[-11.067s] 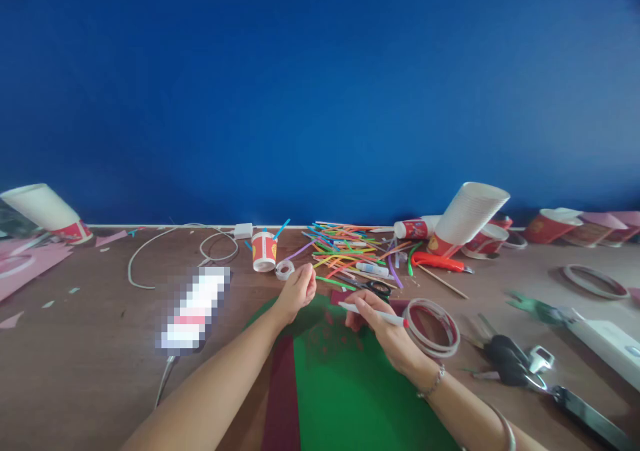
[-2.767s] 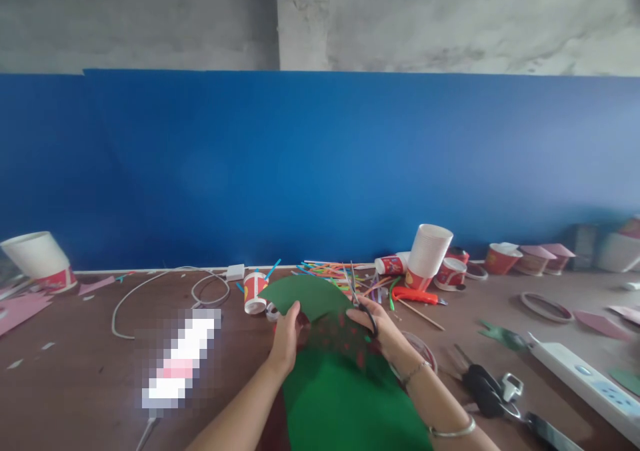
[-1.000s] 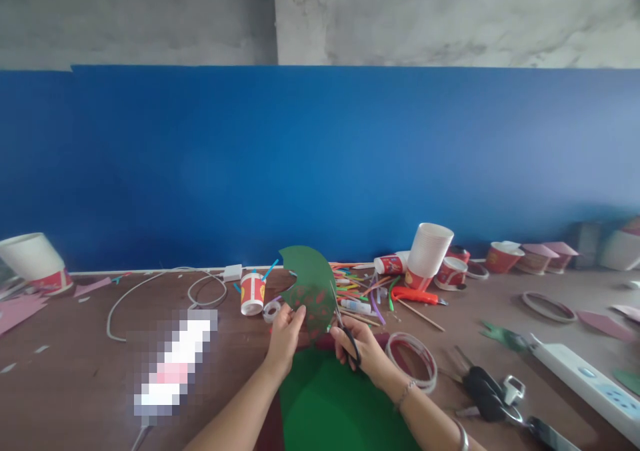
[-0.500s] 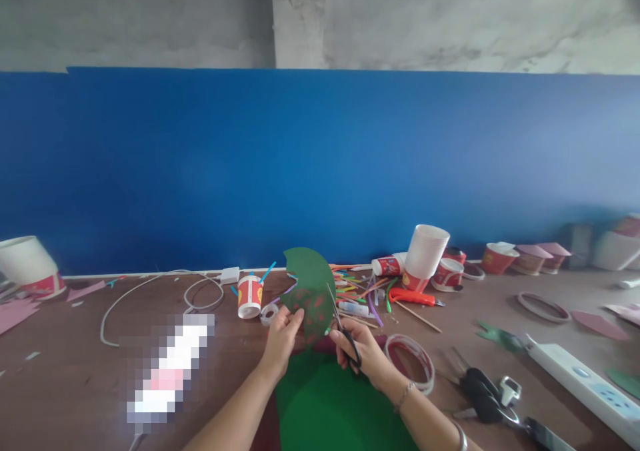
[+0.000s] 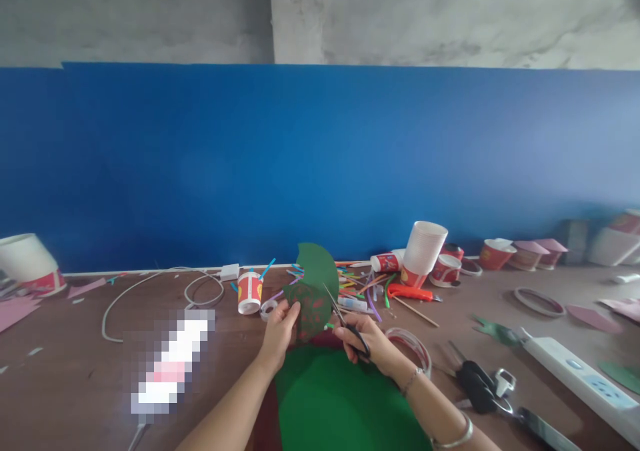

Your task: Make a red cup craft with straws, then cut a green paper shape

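Observation:
My left hand (image 5: pixel 280 331) pinches the lower left edge of a curved green paper piece (image 5: pixel 320 267), which stands upright above the table and has reddish marks on its lower part. In my right hand (image 5: pixel 365 341) are black-handled scissors (image 5: pixel 345 319), fingers through the loops. Their blades point up and left and lie against the paper's right side; whether they are parted is hard to see. Beneath both hands a large green sheet (image 5: pixel 340 397) lies flat, over something dark red.
Behind the paper lie scattered coloured sticks (image 5: pixel 357 281), an orange utility knife (image 5: pixel 413 292) and stacked paper cups (image 5: pixel 425 251). A cup with blue straws (image 5: pixel 249 292) stands left. Rightward are a tape roll (image 5: pixel 410 347), keys (image 5: pixel 480 384) and a power strip (image 5: pixel 583 377). A blue panel (image 5: pixel 320 164) closes the back.
The green paper has turned and shifted slightly right in my left hand. My right hand with the scissors has moved a little right, away from the paper's lower edge.

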The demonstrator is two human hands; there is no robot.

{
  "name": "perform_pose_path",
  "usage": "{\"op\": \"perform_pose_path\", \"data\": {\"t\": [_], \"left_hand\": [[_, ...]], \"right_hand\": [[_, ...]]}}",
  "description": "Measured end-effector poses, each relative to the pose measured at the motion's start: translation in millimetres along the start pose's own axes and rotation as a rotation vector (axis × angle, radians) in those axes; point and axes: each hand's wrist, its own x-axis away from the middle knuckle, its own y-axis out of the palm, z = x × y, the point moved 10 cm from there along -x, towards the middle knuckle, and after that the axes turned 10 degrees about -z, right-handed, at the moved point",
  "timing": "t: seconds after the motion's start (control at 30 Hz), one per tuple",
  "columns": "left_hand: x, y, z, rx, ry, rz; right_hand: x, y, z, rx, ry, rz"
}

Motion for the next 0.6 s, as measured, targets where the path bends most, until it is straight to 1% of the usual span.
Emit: {"op": "perform_pose_path", "data": {"t": [0.07, 0.23, 0.4, 0.5, 0.6], "left_hand": [[-0.6, -1.1, 2.2, -0.020, 0.023, 0.004], [-2.8, 2.3, -1.6, -0.044, 0.009, -0.073], [-3.2, -0.9, -4.4, -0.017, -0.019, -0.075], [-2.6, -2.0, -5.3, -0.015, -0.046, -0.071], [-1.6, 0.1, -5.2, -0.035, -0.069, -0.100]], "right_hand": [[0.3, 3.4, -0.5, -0.010, 0.018, -0.021], [1.2, 4.8, -5.1, -0.028, -0.002, -0.050], [1.4, -1.1, -1.5, 0.072, 0.012, -0.081], [2.7, -3.6, -0.5, 0.115, 0.045, -0.102], [5.0, -1.9, -0.5, 0.121, 0.077, -0.147]]}}
